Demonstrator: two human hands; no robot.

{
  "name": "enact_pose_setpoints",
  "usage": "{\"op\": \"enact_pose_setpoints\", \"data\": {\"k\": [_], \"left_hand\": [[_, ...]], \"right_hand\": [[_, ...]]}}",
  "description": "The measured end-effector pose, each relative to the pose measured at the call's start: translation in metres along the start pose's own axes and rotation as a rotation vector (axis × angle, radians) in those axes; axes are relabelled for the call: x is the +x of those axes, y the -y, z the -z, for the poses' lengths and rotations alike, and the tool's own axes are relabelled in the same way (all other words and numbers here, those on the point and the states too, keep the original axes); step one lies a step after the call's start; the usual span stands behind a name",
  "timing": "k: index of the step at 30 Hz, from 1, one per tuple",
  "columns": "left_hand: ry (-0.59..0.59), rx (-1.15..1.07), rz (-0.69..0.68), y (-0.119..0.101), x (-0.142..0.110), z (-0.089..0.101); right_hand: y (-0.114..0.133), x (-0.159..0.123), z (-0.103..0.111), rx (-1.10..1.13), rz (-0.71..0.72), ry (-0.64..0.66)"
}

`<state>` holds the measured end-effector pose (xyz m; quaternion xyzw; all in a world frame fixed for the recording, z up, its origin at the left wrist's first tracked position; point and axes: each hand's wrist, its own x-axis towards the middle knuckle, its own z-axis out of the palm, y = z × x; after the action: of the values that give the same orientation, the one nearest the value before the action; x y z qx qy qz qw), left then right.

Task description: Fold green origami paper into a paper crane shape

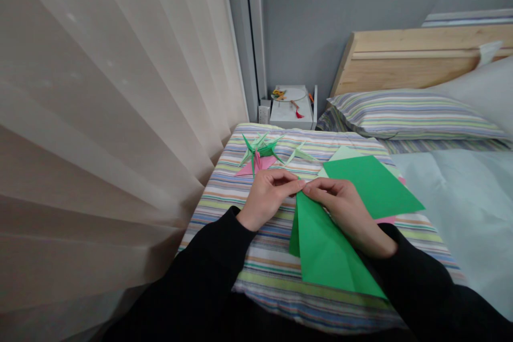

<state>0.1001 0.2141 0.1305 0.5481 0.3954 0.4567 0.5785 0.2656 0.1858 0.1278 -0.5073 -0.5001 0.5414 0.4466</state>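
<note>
A sheet of green origami paper (326,246), partly folded with creases across it, hangs toward me over the striped cloth. My left hand (274,192) pinches its top corner between thumb and fingertips. Right beside it, my right hand (340,203) grips the same corner, its thumb and fingers pressed together. The two hands' fingertips meet at that corner and hide its tip. Beyond my left hand sit folded paper cranes: a dark green crane (262,148), a pink crane (258,163) and a pale green crane (300,153).
A flat green sheet (374,184) lies on pale green and pink paper at the right. Striped cloth (212,197) covers the table. Pleated curtain (120,91) hangs at left. Behind stand a white bedside cabinet (290,115) with a round fan and a bed with a striped pillow (417,115).
</note>
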Motion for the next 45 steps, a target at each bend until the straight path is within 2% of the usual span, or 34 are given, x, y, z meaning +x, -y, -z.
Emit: {"op": "enact_pose_setpoints", "data": {"k": [8,13,17,23,31,33,37,39,45], "left_hand": [[-0.042,-0.076,0.054,0.004,0.001,0.0],[-0.073,-0.107,0.035,0.007,0.003,0.001],[-0.053,-0.099,0.033,0.007,0.003,0.001],[0.021,-0.061,0.151,0.008,0.002,0.002],[-0.165,0.064,-0.107,0.01,0.007,0.007],[-0.148,0.066,-0.101,0.01,0.007,0.006],[-0.063,0.056,0.032,0.011,0.004,0.004],[-0.074,0.048,0.062,0.011,0.003,0.003],[-0.14,0.051,0.025,0.01,0.003,0.003]], "right_hand": [[0.002,-0.001,0.0,-0.028,-0.018,0.017],[0.0,0.0,0.0,-0.015,-0.046,0.018],[-0.001,0.002,0.001,-0.038,-0.056,0.006],[0.0,0.004,0.005,-0.069,-0.053,-0.04],[-0.002,0.002,0.007,-0.124,-0.052,0.035],[-0.003,0.002,0.007,-0.119,-0.048,0.004],[-0.002,0.004,0.007,-0.064,-0.062,-0.058],[-0.002,0.004,0.007,-0.048,-0.079,-0.071],[-0.005,0.005,0.007,-0.002,-0.095,-0.065]]}}
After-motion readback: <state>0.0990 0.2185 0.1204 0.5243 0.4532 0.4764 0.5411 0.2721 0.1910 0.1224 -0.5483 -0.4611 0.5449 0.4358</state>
